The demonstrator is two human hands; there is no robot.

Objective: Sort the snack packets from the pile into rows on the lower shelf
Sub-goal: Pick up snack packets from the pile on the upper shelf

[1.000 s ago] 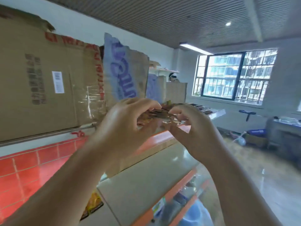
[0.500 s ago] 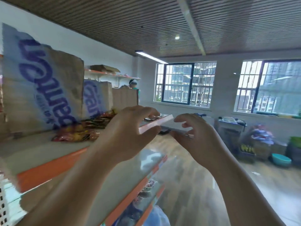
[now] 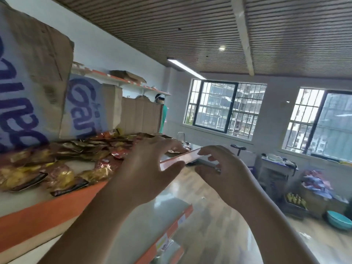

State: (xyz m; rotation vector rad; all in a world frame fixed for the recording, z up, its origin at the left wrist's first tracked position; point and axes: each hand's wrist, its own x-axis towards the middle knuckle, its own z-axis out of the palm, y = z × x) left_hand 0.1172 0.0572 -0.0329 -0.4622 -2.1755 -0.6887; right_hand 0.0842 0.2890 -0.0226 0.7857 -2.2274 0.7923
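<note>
A pile of gold, brown and red snack packets [image 3: 62, 164] lies spread along the upper shelf [image 3: 45, 212], which has an orange front edge. My left hand [image 3: 148, 168] hovers over the right end of the pile with fingers spread and relaxed, holding nothing. My right hand [image 3: 222, 172] floats beside it off the shelf's end, fingers loosely curled and empty. The lower shelf [image 3: 152, 221], pale with an orange lip, lies below my forearms.
Cardboard boxes with blue lettering [image 3: 28, 88] stand behind the packets. A person [image 3: 162, 111] stands at the far end of the shelving. Windows [image 3: 224, 107], a blue basin [image 3: 339, 220] and crates of goods [image 3: 312, 189] line the far right over a glossy floor.
A second ago both hands pinched a packet between them; now both are empty. My view has swung right along the shelf, bringing the packet pile into sight.
</note>
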